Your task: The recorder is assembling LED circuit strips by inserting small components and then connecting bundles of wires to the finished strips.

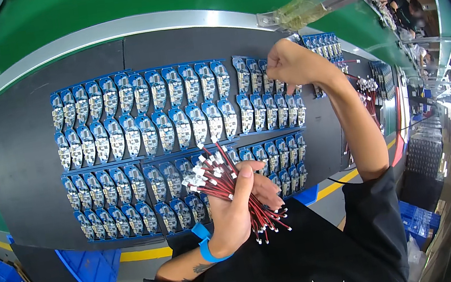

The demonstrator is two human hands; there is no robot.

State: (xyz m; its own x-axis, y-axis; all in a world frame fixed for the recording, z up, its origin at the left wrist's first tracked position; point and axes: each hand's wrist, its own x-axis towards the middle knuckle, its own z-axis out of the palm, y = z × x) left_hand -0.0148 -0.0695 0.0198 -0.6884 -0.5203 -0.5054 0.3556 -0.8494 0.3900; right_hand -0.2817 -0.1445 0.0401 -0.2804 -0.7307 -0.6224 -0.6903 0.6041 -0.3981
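My left hand [236, 207] is closed around a bundle of red-and-black wire leads [223, 184] with small white plugs at both ends. It hovers over the lower rows of blue circuit board panels [111, 186], and the bundle hides some boards. My right hand [296, 64] is at the upper right panel [258, 104], its fingers curled and pinched over the boards. Whatever those fingers hold, if anything, is hidden behind them. Each panel carries rows of narrow curved boards with pale components, lying flat on a black mat [18, 141].
A metal rail [174, 20] borders the mat's far side. At the right lie another board panel [323, 46], more wire leads [367, 92] and stacked boards [383, 78]. A blue bin [92, 278] stands below the near edge. Other people are at work at the far right.
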